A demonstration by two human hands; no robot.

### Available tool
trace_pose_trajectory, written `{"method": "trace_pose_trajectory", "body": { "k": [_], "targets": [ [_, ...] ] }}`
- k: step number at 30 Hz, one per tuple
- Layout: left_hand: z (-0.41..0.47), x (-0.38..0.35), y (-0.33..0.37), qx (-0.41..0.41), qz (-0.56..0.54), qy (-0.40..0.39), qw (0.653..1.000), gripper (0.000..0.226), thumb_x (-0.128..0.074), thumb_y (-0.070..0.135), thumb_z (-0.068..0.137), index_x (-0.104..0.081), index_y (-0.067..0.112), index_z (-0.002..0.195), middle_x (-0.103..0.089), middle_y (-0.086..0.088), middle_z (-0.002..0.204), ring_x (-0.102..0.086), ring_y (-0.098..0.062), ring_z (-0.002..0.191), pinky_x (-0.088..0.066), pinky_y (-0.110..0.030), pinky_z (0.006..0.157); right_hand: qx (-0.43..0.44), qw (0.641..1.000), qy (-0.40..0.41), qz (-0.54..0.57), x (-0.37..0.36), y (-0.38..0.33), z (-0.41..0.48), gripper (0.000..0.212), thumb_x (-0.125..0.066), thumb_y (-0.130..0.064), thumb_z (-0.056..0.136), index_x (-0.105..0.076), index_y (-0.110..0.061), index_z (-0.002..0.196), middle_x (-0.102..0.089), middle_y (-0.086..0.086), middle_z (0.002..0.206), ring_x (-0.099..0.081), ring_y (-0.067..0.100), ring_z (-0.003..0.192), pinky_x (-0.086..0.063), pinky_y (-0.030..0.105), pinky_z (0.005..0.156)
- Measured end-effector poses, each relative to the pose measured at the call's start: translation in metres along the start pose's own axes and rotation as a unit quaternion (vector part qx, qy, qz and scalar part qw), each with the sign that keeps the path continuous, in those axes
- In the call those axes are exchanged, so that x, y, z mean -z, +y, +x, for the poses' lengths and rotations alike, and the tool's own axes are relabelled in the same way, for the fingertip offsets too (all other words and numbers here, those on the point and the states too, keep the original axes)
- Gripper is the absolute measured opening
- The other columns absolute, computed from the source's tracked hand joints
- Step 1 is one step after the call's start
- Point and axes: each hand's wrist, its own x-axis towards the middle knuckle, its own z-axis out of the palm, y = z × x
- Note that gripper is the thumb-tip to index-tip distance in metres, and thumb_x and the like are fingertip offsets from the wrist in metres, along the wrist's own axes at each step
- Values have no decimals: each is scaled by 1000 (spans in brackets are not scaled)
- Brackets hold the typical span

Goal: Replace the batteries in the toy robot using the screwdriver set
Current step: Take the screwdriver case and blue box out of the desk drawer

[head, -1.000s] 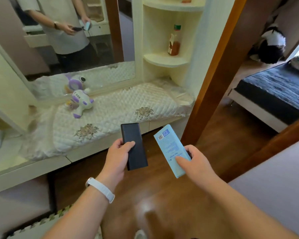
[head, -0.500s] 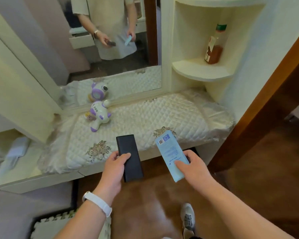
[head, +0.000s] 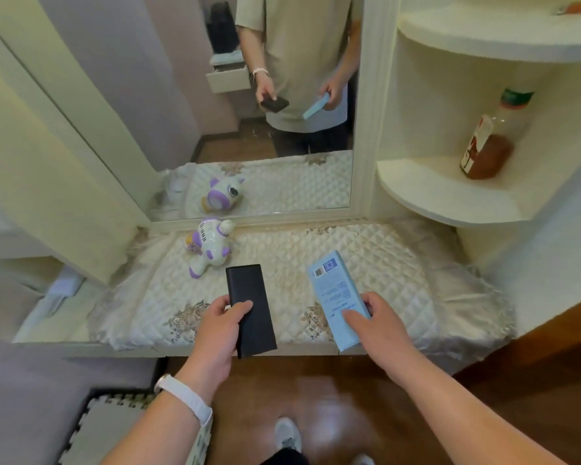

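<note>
The toy robot (head: 209, 245), white with purple patches, lies tipped over on the quilted cover (head: 376, 260) at the back left of the worktop (head: 121, 350), just in front of the mirror (head: 182, 95), which shows its reflection. No hand touches it.

Nearer the front edge, the left hand (head: 220, 325) grips a flat black case (head: 250, 310) by its near half, thumb lying across the top face and fingers curled under. The case's far end points toward the toy and stops just short of it. The right hand (head: 371, 325) grips a light-blue box (head: 337, 298) at its near end, one finger laid along the printed face, which carries a barcode near the far end. Case and box are held above the cover, side by side and apart. A white wristband (head: 185, 397) sits on the left wrist.

To the right, a curved corner shelf (head: 450, 196) bears a bottle (head: 490, 139) with a green cap and brownish contents. Below are a wooden floor (head: 332, 397), a foam mat (head: 114, 427) at left and a pale shoe (head: 287, 434).
</note>
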Motion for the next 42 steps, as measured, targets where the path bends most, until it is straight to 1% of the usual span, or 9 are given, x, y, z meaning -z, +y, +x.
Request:
{"method": "trace_pose_trajectory", "body": {
  "k": [3,6,11,16,23,28,31,38,42],
  "targets": [
    [23,-2,6,-2,-12,11,1000,14,-63,19,97,-65,13,109,-74,-10,103,-72,-29,93,-61,-43,72,-16,1000,-7,0,-6,-2,23,7,-58,-23,90,-54,-25,96,-65,-7,99,-65,11,87,-57,34,70],
    [52,-2,9,3,-18,11,1000,12,-64,19,96,-66,15,108,-74,-10,104,-72,-29,93,-60,-42,72,-24,1000,-7,-1,-15,-8,45,7,-56,-23,93,-52,-25,98,-64,-7,102,-65,10,87,-56,31,67],
    [112,-11,16,32,-52,-14,998,14,-63,16,96,-63,10,109,-73,-13,104,-71,-30,90,-57,-43,73,-33,999,27,-30,-26,-20,87,9,-59,-23,92,-53,-24,99,-64,-5,99,-66,15,84,-59,44,71],
    [183,-11,29,47,-66,-38,996,16,-65,13,93,-64,9,109,-74,-11,96,-71,-24,80,-54,-30,57,-52,995,46,-74,-47,-45,136,10,-60,-20,90,-53,-24,97,-65,-4,97,-66,15,84,-59,42,73],
    [256,-13,34,68,-34,-61,995,14,-66,14,93,-63,14,107,-72,-9,94,-71,-20,78,-52,-24,49,-86,991,73,-70,-83,-56,192,11,-61,-17,91,-54,-22,96,-64,-2,97,-65,16,87,-57,40,74],
    [290,-25,17,112,15,-77,991,15,-67,14,91,-66,14,106,-73,-10,95,-72,-24,82,-59,-33,62,-140,986,70,-57,-103,-45,223,11,-62,-15,90,-55,-18,97,-65,0,98,-66,17,86,-58,41,74],
    [304,-30,9,124,46,-74,989,12,-67,15,92,-65,14,103,-73,-8,93,-71,-22,80,-57,-31,60,-170,982,63,-55,-114,-35,237,10,-61,-15,90,-54,-15,98,-65,2,99,-66,18,87,-59,43,76],
    [328,-39,-1,136,98,-83,982,17,-67,14,90,-65,13,108,-72,-8,95,-70,-24,86,-59,-36,73,-192,979,39,-47,-127,-15,264,16,-61,-19,92,-54,-17,106,-65,-1,105,-66,15,92,-59,35,73],
    [340,-39,-7,136,121,-92,979,19,-68,14,91,-67,14,110,-74,-6,95,-72,-22,85,-61,-35,71,-170,979,24,-107,-126,-9,272,15,-58,-25,94,-52,-20,107,-64,-6,102,-61,2,85,-44,13,57]
  ]
}}
